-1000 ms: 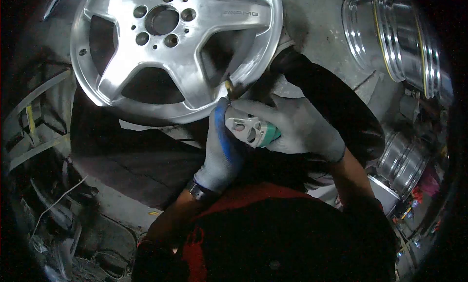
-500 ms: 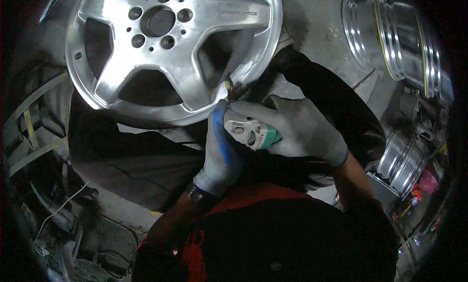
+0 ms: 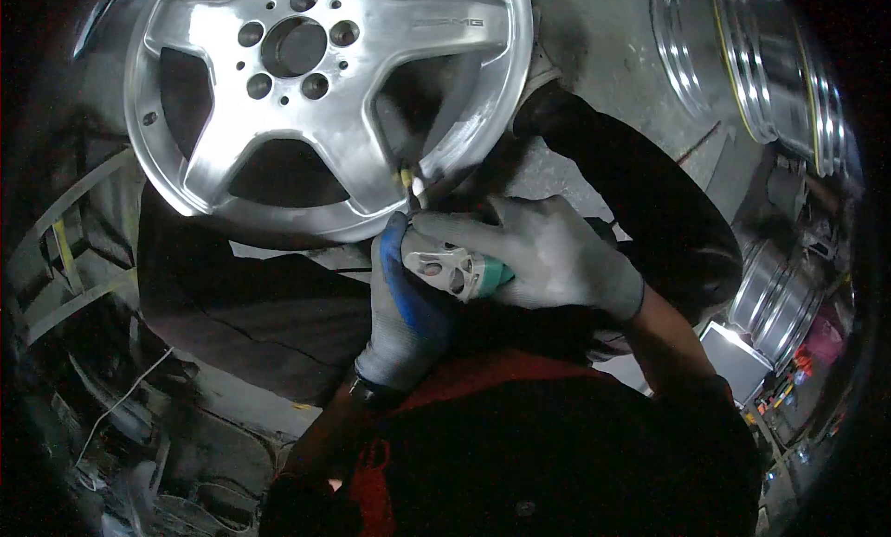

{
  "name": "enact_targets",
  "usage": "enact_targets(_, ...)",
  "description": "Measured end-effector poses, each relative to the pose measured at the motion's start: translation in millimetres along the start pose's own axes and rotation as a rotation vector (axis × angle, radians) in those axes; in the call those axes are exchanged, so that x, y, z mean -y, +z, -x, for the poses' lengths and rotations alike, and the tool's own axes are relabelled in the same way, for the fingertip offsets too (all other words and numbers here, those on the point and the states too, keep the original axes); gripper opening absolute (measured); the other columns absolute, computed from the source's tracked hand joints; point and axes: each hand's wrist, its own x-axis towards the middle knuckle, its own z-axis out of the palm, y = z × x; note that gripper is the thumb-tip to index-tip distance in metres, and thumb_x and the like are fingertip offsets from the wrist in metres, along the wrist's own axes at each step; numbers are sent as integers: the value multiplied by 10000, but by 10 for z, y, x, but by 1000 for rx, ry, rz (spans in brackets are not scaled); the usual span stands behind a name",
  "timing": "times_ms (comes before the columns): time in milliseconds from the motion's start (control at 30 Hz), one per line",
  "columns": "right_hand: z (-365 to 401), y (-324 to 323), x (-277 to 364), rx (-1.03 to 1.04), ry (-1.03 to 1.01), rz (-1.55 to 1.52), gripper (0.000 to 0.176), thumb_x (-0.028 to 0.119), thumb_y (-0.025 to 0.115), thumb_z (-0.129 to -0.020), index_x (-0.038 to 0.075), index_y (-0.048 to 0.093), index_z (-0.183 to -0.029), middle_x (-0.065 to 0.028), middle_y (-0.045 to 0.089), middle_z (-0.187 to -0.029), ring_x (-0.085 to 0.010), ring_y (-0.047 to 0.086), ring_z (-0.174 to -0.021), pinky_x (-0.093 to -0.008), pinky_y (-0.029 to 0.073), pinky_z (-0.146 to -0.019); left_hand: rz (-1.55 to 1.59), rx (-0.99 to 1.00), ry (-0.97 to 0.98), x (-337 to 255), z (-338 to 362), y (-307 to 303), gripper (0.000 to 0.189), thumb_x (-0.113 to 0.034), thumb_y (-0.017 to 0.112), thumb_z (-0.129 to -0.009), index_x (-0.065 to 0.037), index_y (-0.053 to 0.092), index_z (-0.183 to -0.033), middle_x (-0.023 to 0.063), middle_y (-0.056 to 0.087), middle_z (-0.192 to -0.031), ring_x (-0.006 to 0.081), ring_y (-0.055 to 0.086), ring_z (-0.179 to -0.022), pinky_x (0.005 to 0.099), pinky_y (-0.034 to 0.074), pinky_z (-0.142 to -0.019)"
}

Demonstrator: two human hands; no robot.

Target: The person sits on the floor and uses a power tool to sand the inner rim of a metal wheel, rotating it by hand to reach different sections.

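Note:
Both gloved hands hold a grey-and-green die grinder [image 3: 440, 269], its vented end facing me. My left hand [image 3: 401, 300], in a grey glove with a blue edge, closes round its left side with the thumb near the front. On the right, my right hand [image 3: 561, 258] wraps over the body. A thin shaft with a small yellowish bit [image 3: 406, 178] sticks out ahead of the hands. That bit overlaps the lower right spoke's edge, close to the rim, on a silver five-spoke alloy wheel [image 3: 278, 105]. The wheel lies face up in front of my legs.
More shiny wheel rims [image 3: 756, 64] stand at the upper right, with another rim [image 3: 775, 300] lower down. A dark metal frame [image 3: 79, 198] is at the left. A pale cable [image 3: 125, 398] runs over the floor at lower left. My bent knees [image 3: 664, 203] flank the work.
Both hands and the die grinder have shifted left and slightly down in view. The bit has moved from the rim's inner side to the spoke's edge. The grip is unchanged.

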Motion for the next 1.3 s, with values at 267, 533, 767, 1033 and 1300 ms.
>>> enact_targets(267, 128, -73, -72, 39, 40, 55, 828, 418, 806, -844, 378, 466, -1599, -144, 629, -969, -286, 712, -724, -436, 591, -631, 550, -76, -307, 149, -244, 88, 522, -460, 350, -1124, -52, 573, -1363, 172, 678, -1296, 280, 702, -1157, 462, 570, -1035)
enact_targets(533, 135, -71, -43, 94, 59, 126, 859, 321, 781, -820, 365, 448, -1610, -137, 618, -947, -289, 700, -729, -431, 585, -609, 623, 38, -338, 57, -200, 97, 469, -474, 397, -1130, -101, 613, -1315, 102, 702, -1195, 236, 677, -1173, 440, 540, -1029)
enact_targets(767, 57, -33, 77, 70, 35, 103, 914, 242, 752, -795, 360, 412, -1635, -135, 642, -984, -279, 710, -767, -407, 593, -622, -39, -55, -13, 36, -14, 17, 446, 144, 646, -923, -21, 587, -1333, 210, 669, -1278, 232, 704, -1164, 380, 629, -935)
enact_targets(1033, 208, 22, -80, 62, 58, 10, 881, 270, 763, -814, 363, 432, -1625, -140, 623, -991, -284, 708, -746, -407, 594, -641, 334, -98, -290, 208, -132, 18, 432, -266, 563, -1063, -31, 478, -1414, 163, 621, -1309, 285, 672, -1179, 458, 567, -1025)
enact_targets(1300, 277, 81, -37, 38, 40, 101, 847, 202, 726, -827, 364, 453, -1612, -148, 605, -976, -274, 690, -709, -428, 598, -620, 763, 74, -411, 56, -166, -13, 476, -49, 637, -1019, 6, 446, -1452, 134, 606, -1306, 245, 646, -1172, 415, 544, -1046)
